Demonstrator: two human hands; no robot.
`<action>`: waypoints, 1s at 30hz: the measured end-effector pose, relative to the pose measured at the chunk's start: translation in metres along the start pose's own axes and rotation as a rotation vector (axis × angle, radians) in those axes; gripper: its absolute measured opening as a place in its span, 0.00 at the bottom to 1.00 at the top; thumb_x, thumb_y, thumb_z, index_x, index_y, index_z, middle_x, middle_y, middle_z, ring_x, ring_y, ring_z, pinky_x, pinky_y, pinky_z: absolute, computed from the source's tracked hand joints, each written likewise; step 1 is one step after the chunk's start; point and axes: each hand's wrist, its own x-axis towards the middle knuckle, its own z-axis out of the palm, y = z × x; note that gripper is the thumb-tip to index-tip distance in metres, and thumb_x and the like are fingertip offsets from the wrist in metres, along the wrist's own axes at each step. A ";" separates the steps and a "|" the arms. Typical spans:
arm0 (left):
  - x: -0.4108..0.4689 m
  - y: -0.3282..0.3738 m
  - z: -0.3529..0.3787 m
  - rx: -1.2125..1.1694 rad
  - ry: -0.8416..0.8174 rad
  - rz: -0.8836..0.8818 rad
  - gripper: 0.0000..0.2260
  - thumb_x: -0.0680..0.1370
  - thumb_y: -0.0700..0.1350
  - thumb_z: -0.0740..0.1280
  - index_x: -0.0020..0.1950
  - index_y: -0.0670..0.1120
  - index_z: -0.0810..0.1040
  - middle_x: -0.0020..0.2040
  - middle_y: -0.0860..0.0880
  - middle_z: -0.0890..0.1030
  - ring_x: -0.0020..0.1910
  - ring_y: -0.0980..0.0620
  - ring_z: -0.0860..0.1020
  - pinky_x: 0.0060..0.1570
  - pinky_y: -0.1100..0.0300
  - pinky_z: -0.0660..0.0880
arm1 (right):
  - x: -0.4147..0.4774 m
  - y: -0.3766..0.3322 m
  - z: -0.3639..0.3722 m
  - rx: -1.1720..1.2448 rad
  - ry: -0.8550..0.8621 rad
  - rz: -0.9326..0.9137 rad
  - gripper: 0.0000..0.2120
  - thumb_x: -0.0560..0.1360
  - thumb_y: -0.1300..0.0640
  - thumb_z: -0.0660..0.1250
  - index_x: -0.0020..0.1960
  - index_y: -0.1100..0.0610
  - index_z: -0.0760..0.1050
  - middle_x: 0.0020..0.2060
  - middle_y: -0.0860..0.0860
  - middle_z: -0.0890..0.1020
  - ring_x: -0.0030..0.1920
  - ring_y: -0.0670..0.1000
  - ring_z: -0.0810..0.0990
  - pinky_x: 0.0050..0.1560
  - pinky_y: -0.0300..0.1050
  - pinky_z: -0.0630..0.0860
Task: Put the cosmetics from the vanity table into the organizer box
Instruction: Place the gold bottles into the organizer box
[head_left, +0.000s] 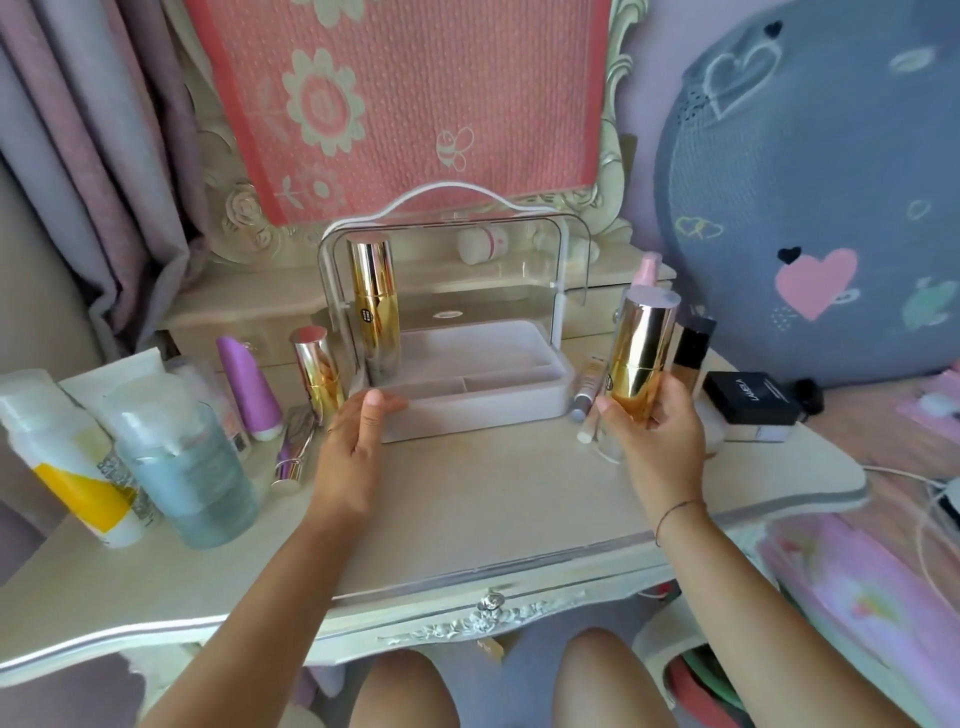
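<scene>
One gold bottle (373, 306) already stands upright at the left end of the organizer box (467, 382). Right hand (657, 431) clasps a second gold bottle (636, 358) just right of the box; left hand (361, 431), fingers spread, steadies the box's near-left corner. Keep the bottle vertical and clear the transparent lid's edge. Far compartments are hard to make out through the glare.

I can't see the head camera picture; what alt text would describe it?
A person's right hand holds a gold bottle beside an open organizer box on a vanity table. The left hand touches the box front, where another gold bottle already stands inside.
</scene>
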 end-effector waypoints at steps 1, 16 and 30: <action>0.000 0.000 0.000 0.000 -0.001 0.002 0.27 0.76 0.61 0.50 0.54 0.47 0.81 0.58 0.54 0.77 0.60 0.58 0.70 0.62 0.64 0.58 | 0.000 -0.002 0.000 0.005 0.006 -0.001 0.13 0.66 0.50 0.75 0.48 0.45 0.75 0.45 0.43 0.83 0.45 0.41 0.82 0.43 0.32 0.75; 0.003 -0.001 -0.002 0.045 0.010 0.039 0.24 0.79 0.57 0.50 0.51 0.47 0.83 0.52 0.65 0.75 0.53 0.79 0.67 0.50 0.85 0.55 | 0.048 -0.051 0.122 0.064 -0.465 -0.050 0.26 0.65 0.64 0.76 0.62 0.56 0.75 0.51 0.50 0.84 0.52 0.49 0.82 0.59 0.47 0.78; 0.006 -0.006 -0.002 0.029 -0.003 0.016 0.25 0.78 0.61 0.50 0.52 0.50 0.82 0.54 0.65 0.75 0.57 0.80 0.63 0.53 0.85 0.53 | 0.091 -0.017 0.191 -0.134 -0.632 0.109 0.23 0.69 0.58 0.74 0.62 0.55 0.72 0.54 0.50 0.81 0.58 0.54 0.79 0.61 0.51 0.75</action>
